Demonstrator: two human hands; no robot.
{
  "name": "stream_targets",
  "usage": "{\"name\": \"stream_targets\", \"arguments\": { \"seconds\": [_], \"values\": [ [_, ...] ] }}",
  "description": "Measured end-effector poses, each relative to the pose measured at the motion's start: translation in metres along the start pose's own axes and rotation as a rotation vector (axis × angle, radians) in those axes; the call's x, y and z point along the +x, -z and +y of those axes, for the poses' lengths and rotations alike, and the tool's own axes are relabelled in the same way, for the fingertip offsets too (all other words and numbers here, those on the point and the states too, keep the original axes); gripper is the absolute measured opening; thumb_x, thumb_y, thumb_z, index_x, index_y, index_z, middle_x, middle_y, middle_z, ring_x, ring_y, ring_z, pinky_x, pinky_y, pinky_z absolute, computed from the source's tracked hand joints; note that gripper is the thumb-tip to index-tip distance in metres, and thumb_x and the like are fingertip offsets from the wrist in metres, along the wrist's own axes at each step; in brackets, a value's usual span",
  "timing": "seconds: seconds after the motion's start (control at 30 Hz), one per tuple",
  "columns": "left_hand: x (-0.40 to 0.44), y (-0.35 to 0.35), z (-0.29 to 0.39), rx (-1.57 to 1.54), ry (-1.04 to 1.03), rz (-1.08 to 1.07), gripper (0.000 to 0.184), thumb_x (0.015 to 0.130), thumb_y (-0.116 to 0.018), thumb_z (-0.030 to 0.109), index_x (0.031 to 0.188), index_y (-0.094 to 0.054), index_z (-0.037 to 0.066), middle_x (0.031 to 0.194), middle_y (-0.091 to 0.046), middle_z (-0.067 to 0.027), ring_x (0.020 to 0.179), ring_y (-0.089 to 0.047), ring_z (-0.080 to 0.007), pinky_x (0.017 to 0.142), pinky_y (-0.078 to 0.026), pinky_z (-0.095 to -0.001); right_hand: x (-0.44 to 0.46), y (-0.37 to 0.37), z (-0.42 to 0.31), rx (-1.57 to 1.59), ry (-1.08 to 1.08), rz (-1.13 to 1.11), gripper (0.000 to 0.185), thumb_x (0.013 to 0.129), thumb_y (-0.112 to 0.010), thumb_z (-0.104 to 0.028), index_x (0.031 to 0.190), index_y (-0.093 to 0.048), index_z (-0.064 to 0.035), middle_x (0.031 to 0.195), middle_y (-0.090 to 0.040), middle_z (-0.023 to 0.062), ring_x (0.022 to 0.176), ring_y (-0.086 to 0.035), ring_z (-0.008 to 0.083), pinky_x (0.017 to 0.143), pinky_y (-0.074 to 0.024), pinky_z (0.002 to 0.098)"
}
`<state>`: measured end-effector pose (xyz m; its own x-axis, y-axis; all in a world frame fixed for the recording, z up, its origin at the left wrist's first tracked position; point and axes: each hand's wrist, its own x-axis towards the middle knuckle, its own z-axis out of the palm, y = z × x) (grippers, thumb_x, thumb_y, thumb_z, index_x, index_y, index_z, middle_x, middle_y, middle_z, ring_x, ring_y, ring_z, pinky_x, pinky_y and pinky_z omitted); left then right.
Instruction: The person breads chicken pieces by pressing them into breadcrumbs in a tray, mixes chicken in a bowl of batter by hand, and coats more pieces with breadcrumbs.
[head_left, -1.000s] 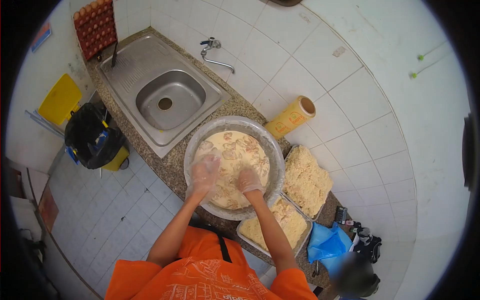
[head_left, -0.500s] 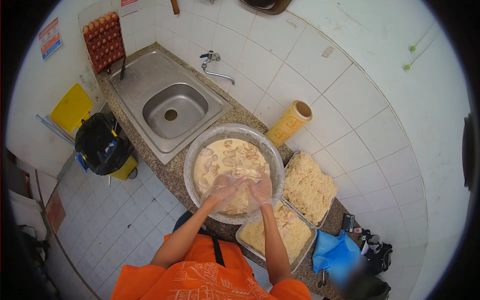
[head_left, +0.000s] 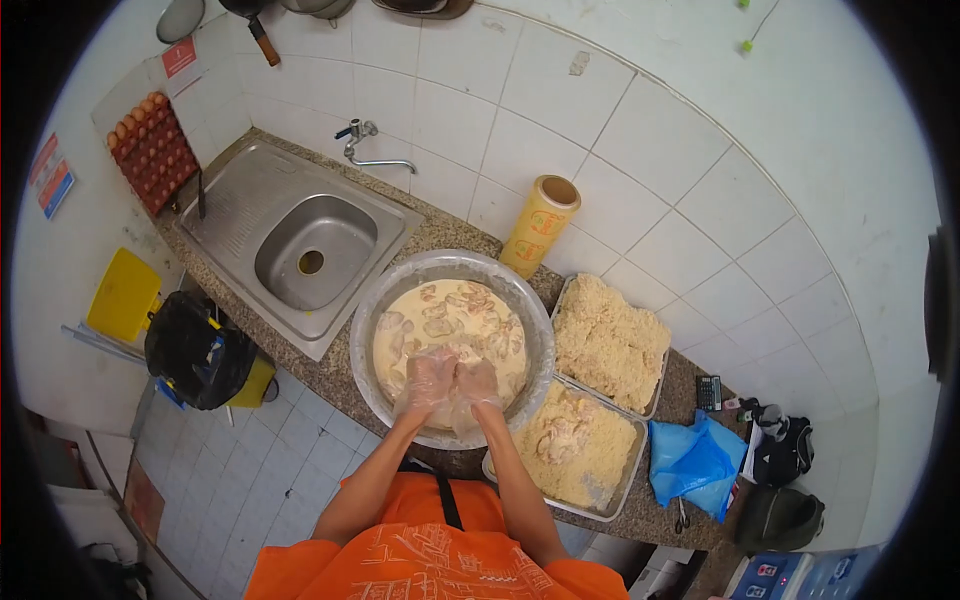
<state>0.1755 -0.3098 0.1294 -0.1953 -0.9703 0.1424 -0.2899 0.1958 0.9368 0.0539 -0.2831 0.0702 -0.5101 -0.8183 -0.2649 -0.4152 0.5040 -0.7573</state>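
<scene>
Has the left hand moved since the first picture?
Yes: judged against the basin, the left hand has shifted rightward from its left side, closer to the right hand.

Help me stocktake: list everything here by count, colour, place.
Round metal bowl of batter: 1, grey, centre
Coated pieces: many, pinkish, inside
Rectangular metal crumb trays: 2, silver, bowl's right
Steel sink: 1, silver, left
Metal tap: 1, silver, wall
Cylindrical wrap roll: 1, yellow, behind bowl
Stacked eggs: many, brown, left corner
Plastic lidded bin: 1, yellow, floor
Plastic bag: 1, blue, right
Scissors: 1, dark, beside it
Calculator: 1, black, near trays
Hanging pans: several, dark, wall
Left hand: 1, clear glove, bowl
Right hand: 1, clear glove, bowl
</scene>
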Motion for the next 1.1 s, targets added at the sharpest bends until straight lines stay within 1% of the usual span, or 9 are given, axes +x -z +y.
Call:
{"name": "stream_targets", "arguments": {
  "seconds": [0.1, 0.2, 0.3, 0.43, 0.53, 0.73, 0.8, 1.0, 1.1],
  "values": [
    [0.01, 0.003, 0.001, -0.033, -0.011, 0.02, 0.026, 0.091, -0.071, 0.016, 0.076, -0.068, -0.004, 0.061, -0.063, -0.0174, 0.053, -0.06, -0.0223, 0.055, -0.046, -0.0406, -0.004, -0.018, 0.003, 0.371, 0.047, 0.027, 0.015, 0.088, -0.059, -0.007, 0.089, -0.068, 0.0049, 0.076, -0.067, 0.0094, 0.063, -0.061, 0.0187, 0.056, -0.0461, 0.038],
    [0.016, 0.002, -0.016, -0.018, 0.099, -0.046, 0.027, 0.092, -0.072, 0.018, 0.079, -0.069, -0.005, 0.06, -0.062, -0.0101, 0.054, -0.054, -0.0154, 0.054, -0.043, -0.0385, -0.011, -0.008, -0.01, 0.311, 0.068, -0.118, 0.025, 0.089, -0.06, -0.013, 0.097, -0.067, 0.0103, 0.082, -0.069, 0.0244, 0.075, -0.067, 0.0363, 0.069, -0.0501, 0.0467],
    [0.025, 0.007, -0.028, 0.007, 0.159, -0.096, 0.031, 0.093, -0.073, 0.022, 0.078, -0.069, -0.005, 0.059, -0.059, -0.0041, 0.054, -0.048, -0.0124, 0.053, -0.041, -0.0379, -0.025, 0.005, -0.039, 0.556, -0.026, -0.204, 0.012, 0.093, -0.057, -0.008, 0.09, -0.063, 0.0015, 0.07, -0.058, 0.0027, 0.058, -0.053, 0.0129, 0.05, -0.0408, 0.0347],
    [0.026, 0.015, -0.006, -0.125, 0.322, -0.126, 0.04, 0.092, -0.071, 0.029, 0.07, -0.065, -0.004, 0.057, -0.059, -0.0165, 0.052, -0.048, -0.0209, 0.054, -0.042, -0.0434, -0.015, 0.005, -0.023, 0.627, -0.229, -0.194, 0.018, 0.096, -0.055, -0.013, 0.095, -0.065, 0.0017, 0.075, -0.059, 0.0024, 0.061, -0.053, 0.0123, 0.052, -0.0423, 0.0333],
    [0.033, 0.03, -0.015, 0.179, 0.149, -0.449, 0.031, 0.09, -0.074, 0.025, 0.08, -0.069, -0.004, 0.061, -0.057, -0.0144, 0.056, -0.052, -0.0171, 0.055, -0.044, -0.0411, 0.001, -0.008, -0.003, 0.404, -0.202, -0.114, 0.024, 0.098, -0.054, -0.015, 0.105, -0.067, 0.0037, 0.088, -0.066, 0.0086, 0.074, -0.061, 0.0182, 0.065, -0.049, 0.0356],
    [0.025, 0.01, -0.032, 0.07, -0.23, -0.202, 0.017, 0.084, -0.065, 0.011, 0.087, -0.07, -0.005, 0.073, -0.066, -0.0264, 0.064, -0.065, -0.0379, 0.062, -0.05, -0.0456, -0.013, 0.001, -0.031, 0.205, 0.168, -0.156, 0.03, 0.095, -0.057, -0.013, 0.116, -0.067, 0.0048, 0.104, -0.071, 0.0191, 0.095, -0.065, 0.0273, 0.085, -0.0504, 0.0408],
    [0.029, 0.013, -0.042, 0.101, -0.095, -0.323, 0.02, 0.083, -0.065, 0.011, 0.091, -0.07, -0.006, 0.074, -0.066, -0.0271, 0.067, -0.066, -0.0388, 0.064, -0.051, -0.0451, -0.024, 0.009, -0.044, 0.359, 0.176, -0.15, 0.027, 0.09, -0.06, -0.013, 0.106, -0.068, 0.0083, 0.086, -0.07, 0.0213, 0.082, -0.065, 0.0322, 0.078, -0.0512, 0.0451],
    [0.043, 0.023, -0.047, 0.149, 0.34, -0.592, 0.038, 0.088, -0.069, 0.021, 0.111, -0.067, -0.01, 0.087, -0.072, -0.0212, 0.084, -0.07, -0.0268, 0.073, -0.055, -0.0411, -0.006, 0.013, 0.0, 0.395, -0.091, -0.39, 0.038, 0.087, -0.059, -0.006, 0.124, -0.067, -0.0019, 0.094, -0.07, 0.0152, 0.093, -0.066, 0.0321, 0.085, -0.0511, 0.0401],
    [0.028, 0.038, 0.005, -0.138, 0.668, -0.48, 0.054, 0.092, -0.071, 0.031, 0.127, -0.06, -0.01, 0.113, -0.07, -0.0198, 0.1, -0.068, -0.0257, 0.082, -0.057, -0.0379, -0.001, 0.038, 0.018, -0.063, 0.388, -0.507, 0.042, 0.082, -0.066, -0.006, 0.123, -0.067, -0.0029, 0.097, -0.068, 0.0163, 0.094, -0.065, 0.0342, 0.087, -0.0522, 0.0388]
  ]
}}
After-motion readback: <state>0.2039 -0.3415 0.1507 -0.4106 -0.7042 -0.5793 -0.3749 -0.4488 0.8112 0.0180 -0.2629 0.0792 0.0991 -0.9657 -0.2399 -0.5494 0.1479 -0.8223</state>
